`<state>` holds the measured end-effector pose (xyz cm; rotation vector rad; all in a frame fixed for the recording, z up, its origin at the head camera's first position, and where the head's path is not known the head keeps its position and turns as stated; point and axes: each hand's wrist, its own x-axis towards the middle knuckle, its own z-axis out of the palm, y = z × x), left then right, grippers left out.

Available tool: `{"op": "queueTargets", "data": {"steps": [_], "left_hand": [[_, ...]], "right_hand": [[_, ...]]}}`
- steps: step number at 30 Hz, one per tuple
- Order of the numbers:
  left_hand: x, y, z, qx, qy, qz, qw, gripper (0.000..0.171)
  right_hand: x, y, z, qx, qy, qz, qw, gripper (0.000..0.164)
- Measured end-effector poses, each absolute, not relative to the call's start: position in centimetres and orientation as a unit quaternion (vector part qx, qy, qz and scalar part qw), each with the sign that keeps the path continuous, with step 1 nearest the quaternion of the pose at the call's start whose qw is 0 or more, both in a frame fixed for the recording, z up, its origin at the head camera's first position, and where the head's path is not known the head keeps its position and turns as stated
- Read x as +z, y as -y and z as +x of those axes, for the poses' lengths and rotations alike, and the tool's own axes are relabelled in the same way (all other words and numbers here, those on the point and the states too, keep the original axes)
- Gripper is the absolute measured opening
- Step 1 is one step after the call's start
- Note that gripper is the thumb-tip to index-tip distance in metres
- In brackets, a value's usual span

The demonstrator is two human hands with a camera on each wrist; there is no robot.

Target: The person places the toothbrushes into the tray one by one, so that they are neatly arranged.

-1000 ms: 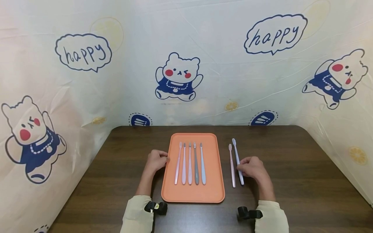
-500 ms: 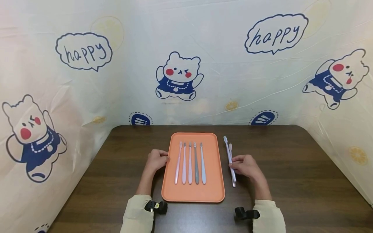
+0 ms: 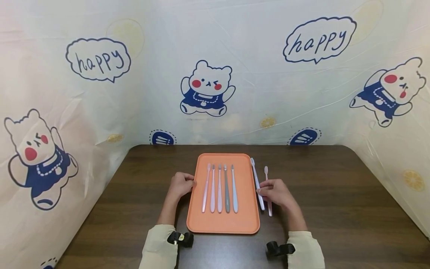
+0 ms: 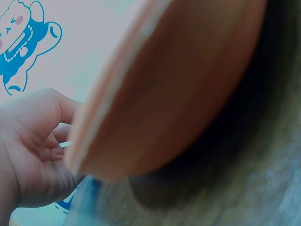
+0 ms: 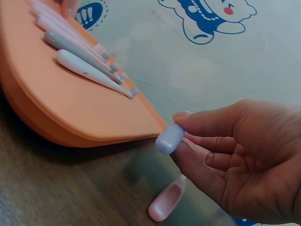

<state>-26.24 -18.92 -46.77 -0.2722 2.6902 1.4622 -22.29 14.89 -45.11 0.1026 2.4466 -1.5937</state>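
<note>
In the head view my right hand (image 3: 277,192) pinches a pale lilac-blue toothbrush (image 3: 255,173) near mid-handle, over the right edge of an orange tray (image 3: 223,227). The right wrist view shows the rounded handle end (image 5: 169,140) between thumb and fingers. A pink toothbrush (image 3: 270,210) lies on the table below that hand, its middle partly hidden. My left hand (image 3: 181,185) holds the tray's left rim. On the tray, toothbrushes lie side by side, heads away from me: several pinkish ones (image 3: 212,194), a grey one (image 3: 227,196) and a light blue one (image 3: 234,196).
The dark wooden table (image 3: 312,172) extends on both sides of the tray, with free room on the tray right of the light blue toothbrush. A patterned curtain (image 3: 248,93) hangs behind the table. Black wrist cameras (image 3: 279,248) sit at both sleeves.
My right hand has carried the lilac-blue toothbrush leftward, across the pink one, to the tray's right edge. My left hand and the tray have stayed put.
</note>
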Motion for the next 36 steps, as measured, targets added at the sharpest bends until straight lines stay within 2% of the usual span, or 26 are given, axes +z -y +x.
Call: {"op": "queueTargets", "data": {"steps": [36], "left_hand": [[-47.0, 18.9, -26.3, 0.479, -0.873, -0.084, 0.029, 0.025]], "right_hand": [[-45.4, -12.4, -22.3, -0.565, -0.819, 0.020, 0.101, 0.028]]}}
